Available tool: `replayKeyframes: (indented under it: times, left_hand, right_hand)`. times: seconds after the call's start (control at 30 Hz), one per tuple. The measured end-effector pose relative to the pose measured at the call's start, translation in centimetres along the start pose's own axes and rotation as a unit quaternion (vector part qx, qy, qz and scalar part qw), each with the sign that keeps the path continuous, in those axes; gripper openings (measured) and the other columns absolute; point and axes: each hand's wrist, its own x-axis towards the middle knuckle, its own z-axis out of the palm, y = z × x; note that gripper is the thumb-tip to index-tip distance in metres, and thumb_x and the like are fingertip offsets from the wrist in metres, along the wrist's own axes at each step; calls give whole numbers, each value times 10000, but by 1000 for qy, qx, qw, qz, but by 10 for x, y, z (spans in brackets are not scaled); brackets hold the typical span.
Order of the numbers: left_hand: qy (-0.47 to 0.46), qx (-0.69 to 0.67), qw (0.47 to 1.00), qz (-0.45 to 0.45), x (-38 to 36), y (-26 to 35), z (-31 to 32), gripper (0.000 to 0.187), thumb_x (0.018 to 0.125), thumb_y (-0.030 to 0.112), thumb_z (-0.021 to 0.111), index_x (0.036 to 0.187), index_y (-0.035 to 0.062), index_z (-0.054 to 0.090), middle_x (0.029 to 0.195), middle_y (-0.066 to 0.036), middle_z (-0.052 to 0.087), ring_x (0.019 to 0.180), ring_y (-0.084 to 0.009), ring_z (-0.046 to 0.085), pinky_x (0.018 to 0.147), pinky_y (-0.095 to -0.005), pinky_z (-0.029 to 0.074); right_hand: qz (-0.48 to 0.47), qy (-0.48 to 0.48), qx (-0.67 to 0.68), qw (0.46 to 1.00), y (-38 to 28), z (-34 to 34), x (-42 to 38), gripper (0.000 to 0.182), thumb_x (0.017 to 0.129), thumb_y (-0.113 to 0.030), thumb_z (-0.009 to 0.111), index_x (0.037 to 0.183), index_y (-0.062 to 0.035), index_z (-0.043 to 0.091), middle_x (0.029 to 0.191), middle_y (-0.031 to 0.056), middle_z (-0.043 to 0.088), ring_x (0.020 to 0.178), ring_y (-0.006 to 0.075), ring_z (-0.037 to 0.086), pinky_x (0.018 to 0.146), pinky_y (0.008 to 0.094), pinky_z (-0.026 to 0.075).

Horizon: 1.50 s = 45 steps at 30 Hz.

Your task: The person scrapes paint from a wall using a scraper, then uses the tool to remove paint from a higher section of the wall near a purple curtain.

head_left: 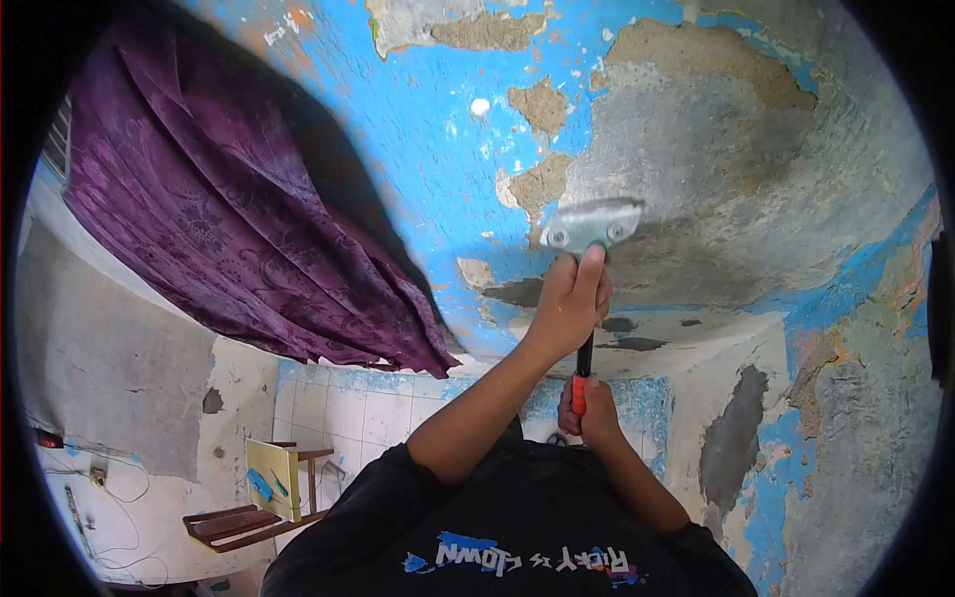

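A long-handled scraper with a wide metal head (587,225) is held in both hands. My left hand (575,298) is closed round the shaft just below the head, its thumb laid up against the metal. Lower down, near my body, my right hand (594,410) grips the red end of the handle (580,394). The head is over the wall (696,149), beside the border between flaking blue paint (428,129) and bare grey plaster. Whether the blade touches the wall cannot be made out.
A purple patterned curtain (229,209) hangs at the left. Below it, a wooden chair (239,525) stands by a small yellowish surface (272,478) with blue items on it. White floor tiles (388,416) show behind my body. Cables (124,488) lie at the lower left.
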Motion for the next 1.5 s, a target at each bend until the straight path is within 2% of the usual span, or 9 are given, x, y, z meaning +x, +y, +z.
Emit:
replayKeyframes:
  times: [0.1,0.3,0.4,0.5,0.7,0.8,1.0,1.3,1.5]
  left_hand:
    - [28,-63,997,-23,-7,-32,2,459,1029,419,443,748,58,408,595,-22,452,447,-103,435,419,-269,356]
    - [-6,-65,998,-2,1,-10,-5,399,1037,396,435,835,52,421,602,-17,444,451,-100,434,426,-260,355]
    - [-4,-28,1000,-9,-2,-9,0,566,1039,473,353,629,86,405,506,-13,389,434,-124,407,452,-281,362]
    - [25,-91,995,-31,-9,-19,3,446,1042,419,402,784,56,423,590,-6,421,456,-102,431,435,-267,364]
    - [-44,-58,997,14,6,14,-2,450,1047,437,341,823,58,433,585,-14,405,468,-128,433,472,-292,395]
    - [-25,-46,999,-16,-2,-1,-4,465,1047,423,384,752,65,411,574,-7,404,454,-109,434,450,-272,373]
    - [31,-96,993,-57,-15,-67,-9,445,1054,414,368,787,60,413,597,-10,408,480,-109,442,468,-274,388]
    - [-13,-74,997,-21,-11,-54,-17,483,1054,419,363,727,66,404,598,-13,408,484,-111,440,475,-272,393]
    - [44,-119,991,-38,-13,-51,-9,486,1055,399,370,706,63,408,591,-18,412,474,-115,438,468,-272,382]
  right_hand:
    - [15,19,-38,999,18,-11,-8,600,1025,-543,307,742,-42,478,495,26,417,381,126,388,386,272,326]
    - [-9,21,-64,998,-2,0,1,573,1029,-526,308,775,-43,486,498,29,422,384,127,404,388,276,345]
    - [-10,19,-101,995,5,-8,-5,567,1026,-531,320,786,-44,485,500,25,422,389,123,405,394,277,350]
    - [28,23,-58,998,7,-5,-11,567,1023,-533,329,780,-45,484,503,21,424,402,122,410,405,277,358]
    - [-37,32,-96,994,-19,10,2,553,1025,-519,326,771,-52,478,509,20,431,421,119,422,416,274,364]
    - [-34,15,-111,993,3,-4,-1,546,1026,-511,328,770,-52,474,519,19,438,423,114,419,414,271,360]
    - [18,39,-152,987,34,-34,-8,540,1027,-509,332,770,-56,473,527,19,446,431,107,428,414,266,359]
    - [9,41,-166,985,24,-27,-4,509,1039,-469,331,770,-63,479,535,13,448,441,101,435,426,264,366]
    - [8,34,-170,985,21,-26,-4,509,1043,-456,327,763,-59,479,534,16,453,443,97,437,427,262,355]
